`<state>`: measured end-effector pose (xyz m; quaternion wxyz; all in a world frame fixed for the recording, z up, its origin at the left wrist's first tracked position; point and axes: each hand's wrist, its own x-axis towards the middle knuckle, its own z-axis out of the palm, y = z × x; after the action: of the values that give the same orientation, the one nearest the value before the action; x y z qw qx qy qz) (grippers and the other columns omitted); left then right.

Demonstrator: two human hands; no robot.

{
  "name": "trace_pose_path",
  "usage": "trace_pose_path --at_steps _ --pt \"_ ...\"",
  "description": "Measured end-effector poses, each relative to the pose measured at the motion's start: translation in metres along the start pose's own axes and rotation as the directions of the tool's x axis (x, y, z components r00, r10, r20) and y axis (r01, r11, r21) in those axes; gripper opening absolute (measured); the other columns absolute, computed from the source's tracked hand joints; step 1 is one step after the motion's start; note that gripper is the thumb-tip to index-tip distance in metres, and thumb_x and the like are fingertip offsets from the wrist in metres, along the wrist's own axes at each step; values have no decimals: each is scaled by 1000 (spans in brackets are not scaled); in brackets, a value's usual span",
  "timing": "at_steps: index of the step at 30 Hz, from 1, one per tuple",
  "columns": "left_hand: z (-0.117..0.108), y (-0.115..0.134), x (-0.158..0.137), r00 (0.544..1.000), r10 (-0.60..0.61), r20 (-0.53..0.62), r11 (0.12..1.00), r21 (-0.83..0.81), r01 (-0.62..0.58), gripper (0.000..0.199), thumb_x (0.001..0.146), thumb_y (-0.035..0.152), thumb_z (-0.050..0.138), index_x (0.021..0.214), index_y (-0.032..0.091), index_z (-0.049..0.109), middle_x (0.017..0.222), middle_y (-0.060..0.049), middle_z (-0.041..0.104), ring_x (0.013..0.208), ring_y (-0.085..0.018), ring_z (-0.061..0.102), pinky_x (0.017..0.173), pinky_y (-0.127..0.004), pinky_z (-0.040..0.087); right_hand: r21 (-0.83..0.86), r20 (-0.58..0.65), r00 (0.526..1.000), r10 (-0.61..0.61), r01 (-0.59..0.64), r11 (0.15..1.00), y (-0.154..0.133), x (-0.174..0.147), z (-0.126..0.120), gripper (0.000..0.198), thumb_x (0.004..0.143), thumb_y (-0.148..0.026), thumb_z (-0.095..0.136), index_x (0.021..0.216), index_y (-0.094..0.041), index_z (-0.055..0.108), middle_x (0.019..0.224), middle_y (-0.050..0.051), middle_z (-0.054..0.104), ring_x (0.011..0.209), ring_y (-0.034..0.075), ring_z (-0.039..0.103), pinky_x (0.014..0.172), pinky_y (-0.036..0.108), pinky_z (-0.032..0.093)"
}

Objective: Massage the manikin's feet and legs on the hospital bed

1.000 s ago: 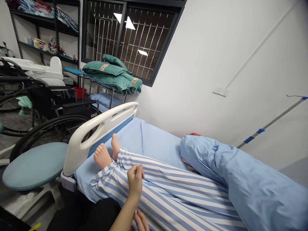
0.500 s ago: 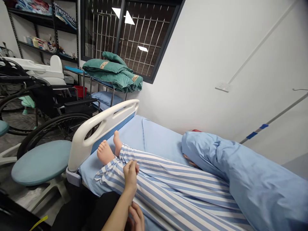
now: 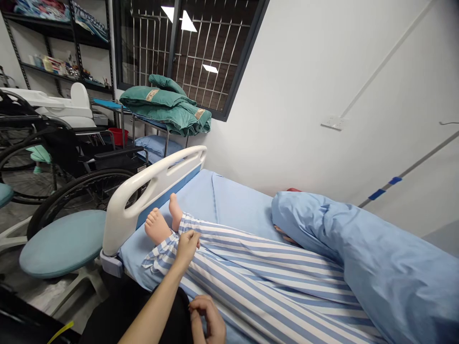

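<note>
Left hand (image 3: pixel 188 241) is shifting a bit nearer the feet (image 3: pixel 157 227) than half a second ago; right hand (image 3: pixel 208 320) is now showing apart from the left forearm (image 3: pixel 154 306), where the two were meeting in view earlier. Left hand is curling closed over the lower legs of the striped trousers (image 3: pixel 247 260); cannot tell if it is touching or pinching cloth. Right hand is half-curling at the near bed edge, nearest the trousers; its grip, cannot tell. Trousers are lying under left hand and stretching off to its right, feet poking out just left of it.

Edges: white footboard (image 3: pixel 118 220) is rising left of left hand, past the feet. Blue sheet (image 3: pixel 240 198) is spreading beyond left hand up to the wall (image 3: pixel 304 95), giving room on that side. Near bed edge is running below left hand, with a black-clothed lap (image 3: pixel 179 315) sitting between the hands.

In the way: bunched blue quilt (image 3: pixel 362 234) is covering the bed well right of both hands. Round stool (image 3: pixel 64 243) is standing left of left hand outside the footboard, wheelchair (image 3: pixel 66 150) parking behind it. Green bedding (image 3: pixel 165 107) is piling up beyond the footboard.
</note>
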<state>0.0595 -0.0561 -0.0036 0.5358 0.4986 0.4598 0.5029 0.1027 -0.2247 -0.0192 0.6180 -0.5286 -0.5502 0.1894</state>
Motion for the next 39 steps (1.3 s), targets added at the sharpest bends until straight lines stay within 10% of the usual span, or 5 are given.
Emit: trace_pose_path --at_steps 10,23,31,39 --pt "-22 -9 6 962 237 136 751 603 -270 26 76 25 43 51 17 42 48 5 38 51 -8 36 55 -21 23 -202 148 989 30 1 979 -4 90 4 18 81 -24 44 65 -18 49 59 -3 47 56 10 42 55 21 35" --pt "-29 -14 2 955 244 171 556 782 -282 25 85 26 35 67 19 52 66 -3 59 66 -15 53 60 -24 27 -329 72 987 143 -111 938 61 135 45 37 84 -33 37 51 -18 47 48 -2 48 49 11 39 49 24 24" --pt "-6 9 9 960 240 146 638 721 -270 27 82 29 37 58 19 45 55 1 50 56 -12 45 58 -22 26 -131 10 970 242 -238 962 59 141 38 45 88 -38 28 55 -18 52 54 1 56 52 12 47 50 23 30" --pt "18 1 20 982 187 30 903 388 -184 30 79 32 38 52 18 36 50 4 42 53 -10 41 54 -21 30 -84 -48 955 294 -297 951 62 143 35 49 86 -45 29 52 -17 50 51 2 55 49 12 45 47 24 30"
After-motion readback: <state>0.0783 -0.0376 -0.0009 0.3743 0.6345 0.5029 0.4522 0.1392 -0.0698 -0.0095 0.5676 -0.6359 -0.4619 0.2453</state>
